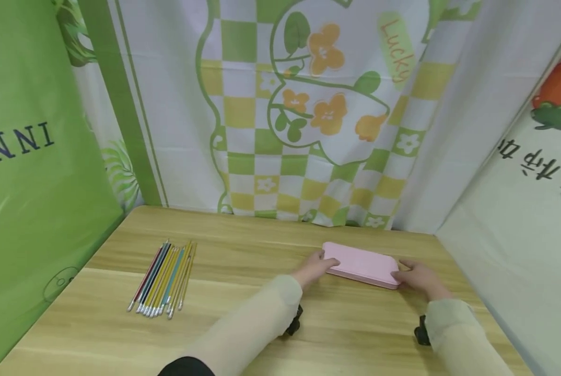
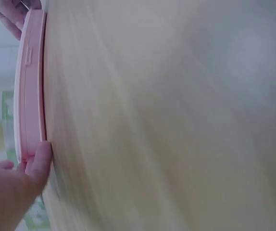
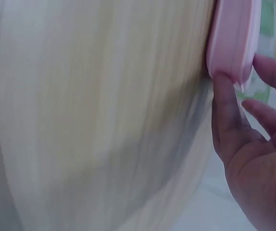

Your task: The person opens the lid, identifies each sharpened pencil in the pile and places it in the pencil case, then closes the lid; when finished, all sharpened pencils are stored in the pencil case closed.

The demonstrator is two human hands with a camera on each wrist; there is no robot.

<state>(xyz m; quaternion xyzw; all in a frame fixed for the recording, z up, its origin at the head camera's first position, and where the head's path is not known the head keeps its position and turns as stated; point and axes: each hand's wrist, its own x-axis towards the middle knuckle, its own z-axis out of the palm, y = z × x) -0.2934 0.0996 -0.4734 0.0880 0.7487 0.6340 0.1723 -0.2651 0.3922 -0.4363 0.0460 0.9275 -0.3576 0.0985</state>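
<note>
A flat pink pencil case (image 1: 362, 263) lies closed on the wooden table (image 1: 346, 334), right of centre. My left hand (image 1: 325, 263) holds its left end. In the left wrist view the thumb (image 2: 39, 163) lies against the case (image 2: 30, 96) at the table's surface, with a finger on its upper side. My right hand (image 1: 400, 275) holds the right end. In the right wrist view that hand (image 3: 239, 72) has its thumb (image 3: 222, 101) under the corner of the case (image 3: 232, 33) and a finger on the top. A row of several coloured pencils (image 1: 163, 279) lies apart at the left.
Printed cloth backdrops close in the table: green on the left (image 1: 31, 183), a checked flower pattern behind (image 1: 308, 130), white on the right (image 1: 520, 235). Bare wood lies between the pencils and the case and along the front edge.
</note>
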